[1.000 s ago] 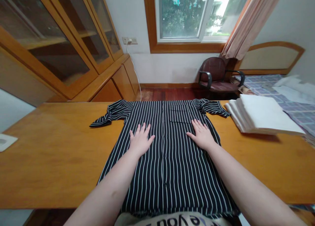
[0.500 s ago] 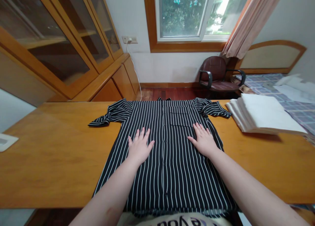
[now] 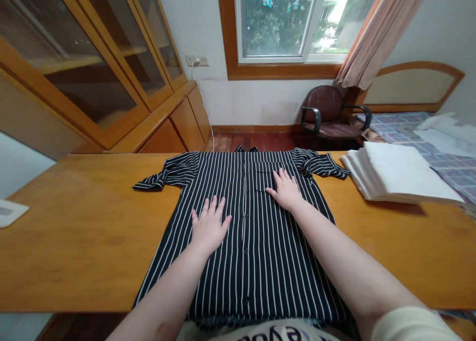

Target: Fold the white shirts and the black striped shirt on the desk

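Observation:
A black shirt with white pinstripes [image 3: 245, 242] lies flat, front up, on a wooden table [image 3: 82, 232], collar at the far edge and hem hanging over the near edge. My left hand [image 3: 208, 225] rests flat on its left half, fingers spread. My right hand [image 3: 285, 189] lies flat farther up, on the chest pocket near the button placket, fingers stretched out. Both short sleeves are spread out to the sides at the far end.
A stack of folded white cloth [image 3: 397, 180] sits at the table's right. A white object [image 3: 9, 212] pokes in at the left edge. Behind the table are a wooden glass-door cabinet [image 3: 92, 68], a maroon armchair [image 3: 329, 113], a window and a bed [image 3: 427, 128].
My right hand has slid forward and leftward onto the chest pocket. My left hand has drawn slightly toward me. The shirt has shifted a little, its collar now showing at the far edge.

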Demonstrator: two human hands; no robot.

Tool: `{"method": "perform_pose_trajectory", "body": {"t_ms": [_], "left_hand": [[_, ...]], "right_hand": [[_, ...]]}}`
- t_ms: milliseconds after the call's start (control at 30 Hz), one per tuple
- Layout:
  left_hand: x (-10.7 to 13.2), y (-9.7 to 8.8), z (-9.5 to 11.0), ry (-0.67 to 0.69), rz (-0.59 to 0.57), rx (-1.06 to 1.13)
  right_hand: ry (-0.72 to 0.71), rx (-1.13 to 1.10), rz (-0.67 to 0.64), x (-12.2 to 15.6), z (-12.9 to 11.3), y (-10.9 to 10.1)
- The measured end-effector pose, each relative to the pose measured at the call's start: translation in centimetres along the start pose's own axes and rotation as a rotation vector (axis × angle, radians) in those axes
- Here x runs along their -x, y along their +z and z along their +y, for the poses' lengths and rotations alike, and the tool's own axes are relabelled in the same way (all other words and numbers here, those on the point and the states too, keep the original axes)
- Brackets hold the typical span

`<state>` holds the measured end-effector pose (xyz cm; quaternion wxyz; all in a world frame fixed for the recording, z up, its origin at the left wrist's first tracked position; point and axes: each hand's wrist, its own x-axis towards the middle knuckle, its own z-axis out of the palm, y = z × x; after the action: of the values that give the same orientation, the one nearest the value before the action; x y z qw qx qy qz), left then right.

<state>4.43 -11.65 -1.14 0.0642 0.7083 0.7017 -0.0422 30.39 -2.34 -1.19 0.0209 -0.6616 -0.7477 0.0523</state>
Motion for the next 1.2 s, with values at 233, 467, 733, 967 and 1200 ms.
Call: {"method": "perform_pose_trajectory", "body": {"t_ms": [233,467,733,967,1200], "left_hand": [[1.3,0.4,0.0,-0.023,-0.022,0.002],[1.9,-0.3,0.1,-0.051,-0.192,-0.019],[-2.5,-5.5,1.0,0.019,-0.182,0.021],[-9.9,-2.4,0.8,0.126,0.211,0.017],[-9.5,0.8,-0.5,0.081,0.150,0.030]], "right_hand": [[0.000,0.015,-0.006,1.5,0.4,1.5],[0.022,0.026,-0.011,2.8,0.1,1.7],[0.021,0.036,-0.006,3.5,-0.1,1.4],[0.017,0.021,-0.022,4.0,-0.2,1.3],[0.040,0.004,-0.016,4.5,-0.3,1.1]]}}
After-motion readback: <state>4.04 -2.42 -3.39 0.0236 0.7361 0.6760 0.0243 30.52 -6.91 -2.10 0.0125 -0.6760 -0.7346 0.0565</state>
